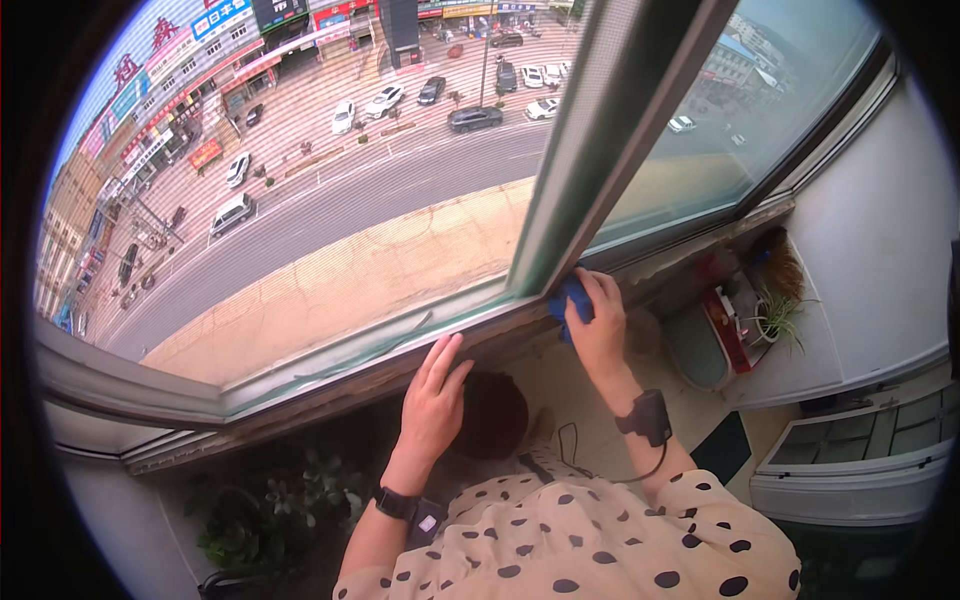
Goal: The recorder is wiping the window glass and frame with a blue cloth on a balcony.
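Observation:
In my right hand point(602, 322) is a bunched blue cloth point(574, 301), pressed to the bottom corner of the window sash frame point(637, 142). My left hand point(433, 401) holds nothing; its fingertips rest at the inner edge of the window sill point(360, 379), fingers slightly apart. The lower window track runs between the two hands and off to the left. A screen mesh spans the opening on the left, while a glass pane point(675, 180) fills the sash on the right. Each wrist carries a dark strapped device.
Below the sill at left stand leafy potted plants point(255, 525). A dark red round object point(491, 416) sits under my left hand. To the right are a potted spider plant point(776, 315), a red box point(724, 330) and a white slatted unit point(855, 457). A street with parked cars lies outside.

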A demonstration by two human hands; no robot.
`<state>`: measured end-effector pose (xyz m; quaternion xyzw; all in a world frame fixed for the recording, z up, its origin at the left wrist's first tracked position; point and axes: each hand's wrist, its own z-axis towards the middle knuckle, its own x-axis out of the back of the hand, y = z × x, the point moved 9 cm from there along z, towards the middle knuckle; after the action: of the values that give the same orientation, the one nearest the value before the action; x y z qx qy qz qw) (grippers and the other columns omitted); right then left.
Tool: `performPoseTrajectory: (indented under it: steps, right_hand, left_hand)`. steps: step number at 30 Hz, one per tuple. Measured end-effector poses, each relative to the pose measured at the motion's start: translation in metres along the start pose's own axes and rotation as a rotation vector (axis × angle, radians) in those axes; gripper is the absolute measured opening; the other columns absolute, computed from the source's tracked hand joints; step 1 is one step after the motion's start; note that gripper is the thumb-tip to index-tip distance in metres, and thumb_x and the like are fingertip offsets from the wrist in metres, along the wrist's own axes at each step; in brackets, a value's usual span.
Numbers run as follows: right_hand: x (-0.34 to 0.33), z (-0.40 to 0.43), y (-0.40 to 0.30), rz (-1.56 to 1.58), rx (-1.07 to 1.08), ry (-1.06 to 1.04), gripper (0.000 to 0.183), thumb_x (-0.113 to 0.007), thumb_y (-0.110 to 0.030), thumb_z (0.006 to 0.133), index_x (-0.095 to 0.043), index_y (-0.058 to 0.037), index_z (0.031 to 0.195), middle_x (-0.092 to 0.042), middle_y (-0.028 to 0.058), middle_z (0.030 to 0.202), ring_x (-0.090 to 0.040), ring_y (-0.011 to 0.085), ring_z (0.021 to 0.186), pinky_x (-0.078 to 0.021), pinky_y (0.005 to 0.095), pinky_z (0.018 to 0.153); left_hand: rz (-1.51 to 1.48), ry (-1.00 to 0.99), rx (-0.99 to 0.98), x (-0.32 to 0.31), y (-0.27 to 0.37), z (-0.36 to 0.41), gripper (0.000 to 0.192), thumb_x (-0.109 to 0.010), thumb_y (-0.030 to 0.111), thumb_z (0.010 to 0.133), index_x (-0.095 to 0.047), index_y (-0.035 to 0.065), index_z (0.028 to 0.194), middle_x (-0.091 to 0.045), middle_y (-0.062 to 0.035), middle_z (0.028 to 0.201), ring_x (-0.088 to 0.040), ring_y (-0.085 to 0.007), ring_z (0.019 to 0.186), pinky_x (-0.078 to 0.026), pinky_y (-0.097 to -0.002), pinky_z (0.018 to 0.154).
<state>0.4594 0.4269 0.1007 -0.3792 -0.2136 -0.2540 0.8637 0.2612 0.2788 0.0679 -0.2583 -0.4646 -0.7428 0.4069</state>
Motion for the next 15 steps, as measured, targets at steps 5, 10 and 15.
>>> performPoseTrajectory:
  steps: [5,10,15]
  right_hand:
    - [-0.004,-0.04,-0.055,0.032,0.177,-0.074,0.045,-0.073,-0.001,0.077,-0.063,-0.0066,0.12,-0.063,0.013,0.114,-0.059,0.0364,0.1,-0.0498,0.0456,0.088]
    - [-0.052,-0.044,-0.084,-0.057,0.193,-0.272,0.059,-0.076,0.001,0.069,-0.06,-0.0081,0.125,-0.059,0.0128,0.12,-0.055,0.0366,0.109,-0.0475,0.0451,0.094]
    - [-0.094,-0.077,-0.119,0.124,0.295,-0.315,0.066,-0.08,-0.001,0.066,-0.059,-0.0083,0.128,-0.054,0.0122,0.123,-0.054,0.0355,0.106,-0.0478,0.0446,0.093]
  left_hand:
    - [-0.133,0.011,0.05,0.016,-0.03,-0.04,0.035,-0.062,-0.009,0.082,-0.067,0.0018,0.115,-0.059,-0.0143,0.136,-0.059,-0.0324,0.124,-0.051,-0.0428,0.102]
    - [-0.055,0.173,0.057,0.049,-0.035,-0.067,0.038,-0.061,-0.009,0.082,-0.068,0.0044,0.117,-0.057,-0.0137,0.137,-0.056,-0.034,0.128,-0.049,-0.0447,0.105]
    - [0.178,0.293,0.194,0.081,-0.057,-0.095,0.043,-0.061,-0.005,0.084,-0.065,0.0074,0.124,-0.054,-0.0128,0.141,-0.05,-0.0338,0.134,-0.04,-0.0496,0.113]
